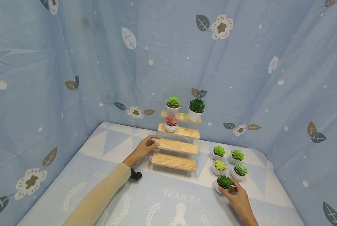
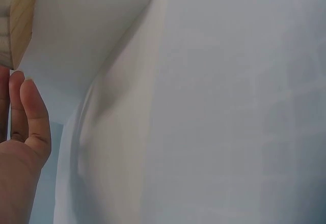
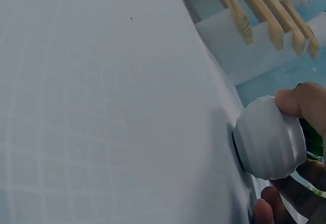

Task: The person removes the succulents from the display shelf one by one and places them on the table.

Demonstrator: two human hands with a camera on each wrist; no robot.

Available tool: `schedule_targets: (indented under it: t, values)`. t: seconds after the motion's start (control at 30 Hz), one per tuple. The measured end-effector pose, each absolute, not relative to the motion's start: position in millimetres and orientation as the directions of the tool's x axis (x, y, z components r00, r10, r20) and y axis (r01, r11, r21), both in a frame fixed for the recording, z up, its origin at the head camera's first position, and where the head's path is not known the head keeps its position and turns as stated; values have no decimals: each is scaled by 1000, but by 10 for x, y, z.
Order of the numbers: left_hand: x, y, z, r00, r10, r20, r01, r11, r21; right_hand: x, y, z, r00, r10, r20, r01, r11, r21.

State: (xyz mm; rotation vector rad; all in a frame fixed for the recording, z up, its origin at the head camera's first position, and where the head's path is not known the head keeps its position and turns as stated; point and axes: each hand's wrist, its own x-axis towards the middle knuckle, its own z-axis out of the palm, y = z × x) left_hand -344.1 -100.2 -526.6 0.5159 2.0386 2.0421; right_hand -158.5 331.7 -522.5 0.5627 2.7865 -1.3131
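A tiered wooden plant stand (image 1: 175, 146) stands on the table. My left hand (image 1: 142, 150) holds the left end of its second-lowest board, fingertips right at the wooden edge (image 2: 21, 25) in the left wrist view. With thumb and fingers, my right hand (image 1: 238, 198) grips a ribbed white pot (image 3: 270, 137) holding a dark green succulent (image 1: 224, 182). That pot is at the table surface, right of the stand. On the stand's top board are a light green succulent (image 1: 173, 102) and a dark green one (image 1: 196, 106); a pink succulent (image 1: 171, 121) sits one board lower.
Behind the right hand stand several potted succulents, among them a yellow-green one (image 1: 219, 165) and a blue-green one (image 1: 240, 170). A small black object (image 1: 135, 174) lies by the left sleeve (image 1: 100, 194). Patterned blue curtain (image 1: 168, 62) closes off the back and sides.
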Motion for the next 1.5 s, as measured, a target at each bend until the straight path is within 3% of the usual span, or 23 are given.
schedule_targets:
  t: [0.37, 0.83, 1.5]
  values:
    - [-3420, -1026, -5232, -918, 386, 91, 92, -17, 996, -1621, 3408, -5151, -954, 189, -231, 297, 539, -788]
    - [-3427, -1016, -5259, -920, 383, 79, 79, -16, 997, -1665, 3505, -4782, -996, 77, -43, 80, 594, -801]
    - [-3413, -1001, -5222, -916, 391, 92, 94, -16, 995, -1961, 3265, -4519, -984, 23, 179, -128, 611, -781]
